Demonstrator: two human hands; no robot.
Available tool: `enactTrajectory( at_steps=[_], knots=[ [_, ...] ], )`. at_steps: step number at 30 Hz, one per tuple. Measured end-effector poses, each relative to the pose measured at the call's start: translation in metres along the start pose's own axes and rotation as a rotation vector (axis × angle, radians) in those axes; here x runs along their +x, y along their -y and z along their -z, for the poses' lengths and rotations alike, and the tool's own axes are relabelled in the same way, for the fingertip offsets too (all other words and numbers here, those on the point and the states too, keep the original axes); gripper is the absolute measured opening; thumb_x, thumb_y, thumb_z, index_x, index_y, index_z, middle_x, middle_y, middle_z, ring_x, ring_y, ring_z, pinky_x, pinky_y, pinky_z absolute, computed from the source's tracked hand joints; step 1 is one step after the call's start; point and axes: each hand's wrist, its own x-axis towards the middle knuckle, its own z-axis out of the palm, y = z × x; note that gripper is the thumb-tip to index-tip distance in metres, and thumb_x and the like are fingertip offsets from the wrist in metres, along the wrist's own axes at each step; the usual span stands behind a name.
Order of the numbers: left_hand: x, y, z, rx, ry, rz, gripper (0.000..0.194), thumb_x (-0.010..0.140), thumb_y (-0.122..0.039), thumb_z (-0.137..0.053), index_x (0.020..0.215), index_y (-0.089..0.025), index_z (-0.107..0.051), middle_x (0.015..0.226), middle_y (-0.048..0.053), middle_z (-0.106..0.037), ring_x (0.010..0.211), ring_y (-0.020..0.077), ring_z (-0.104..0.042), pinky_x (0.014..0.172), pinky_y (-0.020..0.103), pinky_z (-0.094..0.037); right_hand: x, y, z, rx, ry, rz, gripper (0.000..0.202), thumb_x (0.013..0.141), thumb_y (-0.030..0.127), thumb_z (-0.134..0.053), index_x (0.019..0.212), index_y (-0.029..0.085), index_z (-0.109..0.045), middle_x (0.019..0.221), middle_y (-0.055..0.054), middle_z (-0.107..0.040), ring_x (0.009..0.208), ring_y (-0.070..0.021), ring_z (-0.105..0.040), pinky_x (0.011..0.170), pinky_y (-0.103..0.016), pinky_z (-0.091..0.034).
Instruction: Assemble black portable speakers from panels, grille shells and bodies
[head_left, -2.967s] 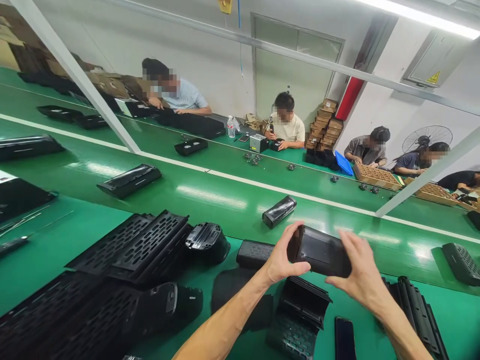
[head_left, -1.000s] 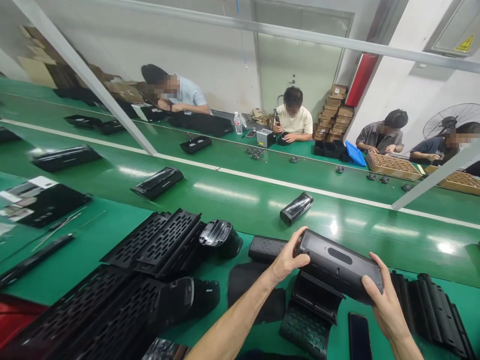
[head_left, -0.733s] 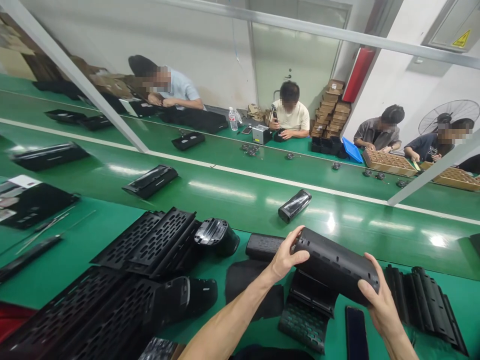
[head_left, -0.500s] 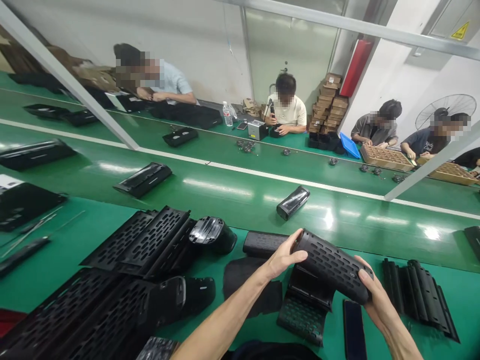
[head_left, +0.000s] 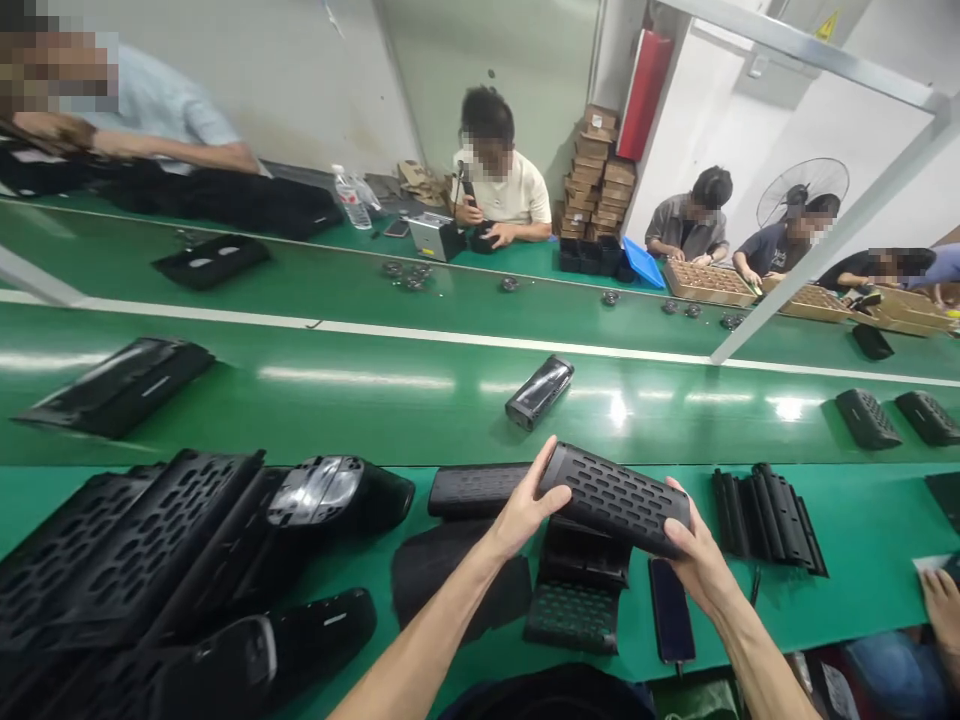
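Observation:
A black casing (head_left: 615,492) with rows of slotted holes is held up over the green bench, tilted down to the right. My left hand (head_left: 526,512) grips its left end, thumb on the slotted face. Around its right end closes my right hand (head_left: 699,552), thumb pressed on the front; the fingers behind are partly hidden. Beneath it lie a slotted black panel (head_left: 574,612) and a dark cloth-like sheet (head_left: 461,575). Just behind my left hand is another slotted casing (head_left: 476,490). A phone (head_left: 671,610) lies below my right hand.
Slotted panels (head_left: 180,520) and rounded black housings (head_left: 337,490) crowd the left side. More curved black panels (head_left: 769,515) lie to the right. On the green conveyor (head_left: 375,400) sits a wrapped black unit (head_left: 540,392). Several co-workers sit across it; a person's hand (head_left: 941,605) shows at right.
My view has swung to the right, so the scene sits further left. Both hands still grip the casing, which is turned slightly; the small marking near its right end no longer shows.

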Motion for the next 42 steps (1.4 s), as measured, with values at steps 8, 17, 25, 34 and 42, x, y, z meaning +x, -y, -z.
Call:
enactTrajectory(
  at_steps=[8, 17, 25, 34, 42],
  knots=[
    [0.008, -0.009, -0.007, 0.081, -0.051, 0.096, 0.091, 0.081, -0.065, -0.07, 0.155, -0.017, -0.046, 0.154, 0.012, -0.055, 0.144, 0.034, -0.048, 0.124, 0.046, -0.032, 0.002, -0.001, 0.004, -0.059, 0.014, -0.118, 0.097, 0.07, 0.055, -0.089, 0.152, 0.033, -0.041, 0.145, -0.012, -0.06, 0.119, -0.0338, -0.064, 0.091, -0.05, -0.058],
    [0.036, -0.003, -0.024, 0.16, -0.066, 0.158, 0.086, 0.085, -0.065, -0.066, 0.155, -0.02, -0.046, 0.156, 0.013, -0.052, 0.145, 0.0334, -0.048, 0.121, 0.046, -0.037, 0.029, -0.014, 0.025, -0.023, 0.02, -0.074, 0.088, 0.065, 0.04, -0.095, 0.139, 0.035, -0.046, 0.135, -0.009, -0.061, 0.107, -0.028, -0.064, 0.077, -0.041, -0.06],
    [-0.022, 0.004, 0.013, 0.383, -0.522, 0.072, 0.039, 0.095, -0.055, -0.054, 0.104, -0.019, -0.066, 0.093, 0.007, -0.074, 0.077, 0.0173, -0.069, 0.072, 0.028, -0.055, 0.19, -0.005, 0.014, 0.096, -0.384, 0.063, 0.078, 0.049, 0.035, -0.094, 0.108, 0.034, -0.043, 0.131, 0.0, -0.053, 0.1, -0.0221, -0.061, 0.071, -0.042, -0.057],
    [-0.137, 0.108, 0.022, 0.856, -0.413, 0.655, 0.022, 0.091, -0.04, -0.065, 0.08, -0.022, -0.061, 0.069, 0.0, -0.07, 0.073, 0.0206, -0.069, 0.069, 0.028, -0.041, 0.24, -0.005, 0.031, -0.368, -0.668, -0.089, 0.063, 0.071, 0.028, -0.081, 0.122, 0.026, -0.044, 0.108, -0.003, -0.058, 0.073, -0.0148, -0.057, 0.067, -0.04, -0.053],
    [-0.143, 0.125, 0.021, 0.942, -0.178, 0.536, 0.017, 0.101, -0.03, -0.051, 0.093, -0.024, -0.065, 0.094, 0.005, -0.077, 0.088, 0.0222, -0.072, 0.073, 0.029, -0.04, 0.102, 0.016, 0.012, -0.504, -0.551, 0.304, 0.044, 0.074, 0.038, -0.079, 0.11, 0.019, -0.063, 0.088, -0.002, -0.062, 0.073, -0.0167, -0.06, 0.075, -0.035, -0.052]
  ],
)
